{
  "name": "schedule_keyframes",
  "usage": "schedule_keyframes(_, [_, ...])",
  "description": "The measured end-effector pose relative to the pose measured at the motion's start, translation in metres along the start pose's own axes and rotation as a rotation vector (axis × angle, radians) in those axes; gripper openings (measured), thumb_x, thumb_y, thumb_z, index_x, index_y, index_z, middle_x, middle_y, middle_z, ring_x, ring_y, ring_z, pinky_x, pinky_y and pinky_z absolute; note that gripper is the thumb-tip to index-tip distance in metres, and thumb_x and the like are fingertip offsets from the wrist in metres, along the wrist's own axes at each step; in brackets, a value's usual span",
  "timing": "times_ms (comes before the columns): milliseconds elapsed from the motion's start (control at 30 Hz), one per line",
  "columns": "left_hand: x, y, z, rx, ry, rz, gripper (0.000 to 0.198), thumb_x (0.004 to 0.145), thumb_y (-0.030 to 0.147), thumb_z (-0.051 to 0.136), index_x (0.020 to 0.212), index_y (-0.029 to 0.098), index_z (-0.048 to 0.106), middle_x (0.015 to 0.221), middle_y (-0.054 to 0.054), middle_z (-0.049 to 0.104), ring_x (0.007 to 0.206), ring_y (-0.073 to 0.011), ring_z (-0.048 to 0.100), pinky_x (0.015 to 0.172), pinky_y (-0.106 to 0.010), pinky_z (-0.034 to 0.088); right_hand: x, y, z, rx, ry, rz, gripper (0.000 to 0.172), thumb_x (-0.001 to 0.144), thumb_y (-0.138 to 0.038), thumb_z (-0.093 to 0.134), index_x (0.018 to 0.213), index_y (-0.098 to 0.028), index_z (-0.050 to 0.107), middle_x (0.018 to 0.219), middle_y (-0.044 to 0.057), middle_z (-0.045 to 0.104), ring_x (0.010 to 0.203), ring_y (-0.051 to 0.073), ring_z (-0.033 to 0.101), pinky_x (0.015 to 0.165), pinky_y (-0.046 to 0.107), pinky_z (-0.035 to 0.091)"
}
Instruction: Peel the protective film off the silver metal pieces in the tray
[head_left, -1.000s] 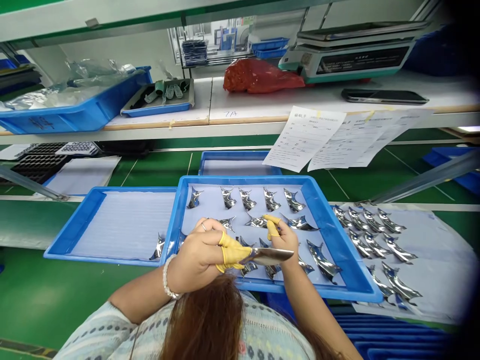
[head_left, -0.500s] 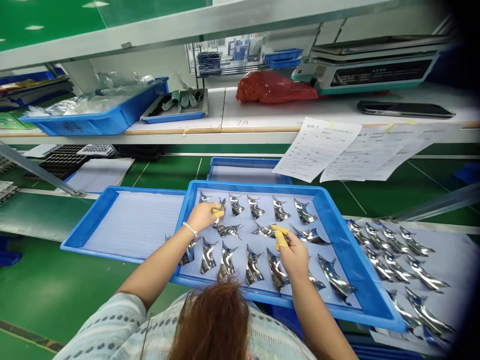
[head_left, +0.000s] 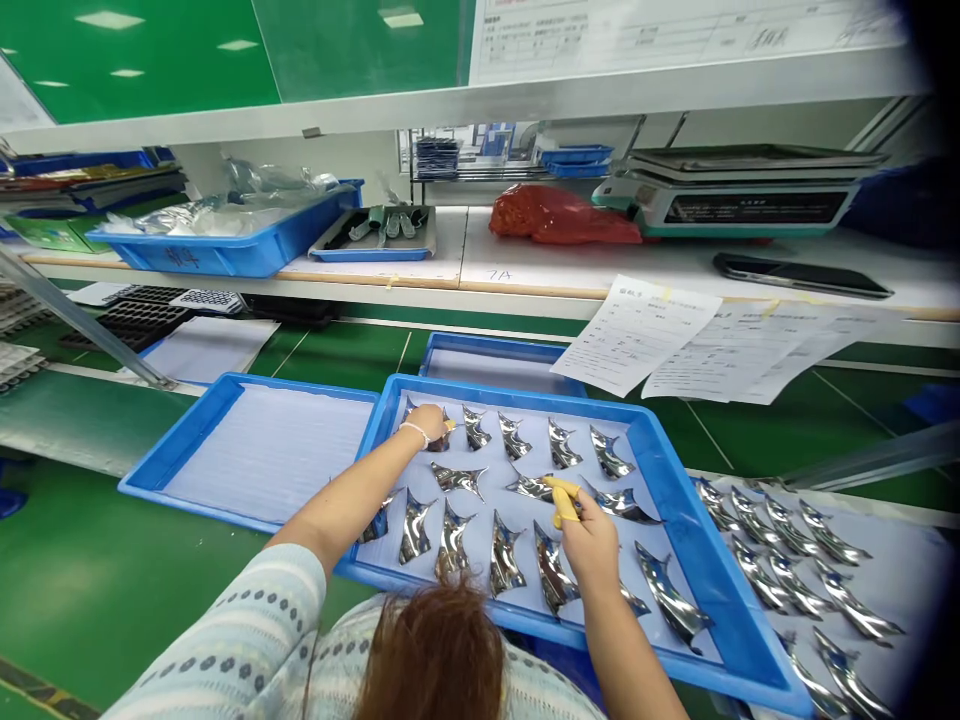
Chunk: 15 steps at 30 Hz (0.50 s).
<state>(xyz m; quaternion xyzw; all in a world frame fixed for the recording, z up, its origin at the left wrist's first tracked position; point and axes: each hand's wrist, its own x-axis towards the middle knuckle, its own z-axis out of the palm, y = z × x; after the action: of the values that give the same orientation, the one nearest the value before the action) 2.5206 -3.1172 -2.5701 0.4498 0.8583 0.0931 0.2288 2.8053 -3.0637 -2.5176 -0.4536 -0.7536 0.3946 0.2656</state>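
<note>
Yellow covers sit on fingertips of both hands. My left hand (head_left: pixel 427 424) reaches to the far left of a blue tray (head_left: pixel 645 425), its fingers closed on a curved shiny metal part (head_left: pixel 439 441) that they partly hide. My right hand (head_left: pixel 589 530) is at the middle row, thumb and index finger pinched at the right end of another shiny metal part (head_left: pixel 527 486). Around them, several similar pointed parts, such as a larger metal part (head_left: pixel 671 598), lie in rows on the tray's white liner. One near my right wrist is partly covered.
A second blue tray (head_left: pixel 251 450) with a white liner adjoins on the left. More metal parts (head_left: pixel 776 530) lie to the right. Paper sheets (head_left: pixel 637 335) hang from the shelf, which holds a red bag (head_left: pixel 559 215), a scale (head_left: pixel 750 205) and a phone (head_left: pixel 802 275).
My left hand has moved slightly away from me and lowered the metal part to the tray's far row. My right hand stays in nearly the same place. The camera view has tilted up.
</note>
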Motion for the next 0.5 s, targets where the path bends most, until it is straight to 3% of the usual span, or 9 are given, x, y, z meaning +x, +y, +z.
schedule_keyframes(233, [0.002,-0.005,-0.001,0.047,0.082,0.148,0.035,0.092,0.033,0.053,0.122,0.015,0.054,0.116,-0.010,0.059,0.103,-0.0216,0.059,0.089,-0.044,0.050,0.001,-0.007,0.000,-0.004,-0.009,0.005,0.052,0.071,-0.043,0.052,0.106,-0.009,0.070,0.049,-0.001,0.049,0.044,0.014,0.040,0.042,0.024,0.031])
schedule_keyframes(500, [0.005,-0.001,-0.003,0.091,0.089,0.224,0.032,0.092,0.032,0.054,0.118,0.014,0.057,0.115,-0.009,0.060,0.105,-0.0220,0.059,0.092,-0.046,0.048,-0.001,-0.011,0.000,0.001,-0.011,0.010,0.052,0.071,-0.043,0.052,0.105,-0.009,0.070,0.051,-0.001,0.048,0.046,0.015,0.042,0.043,0.025,0.031])
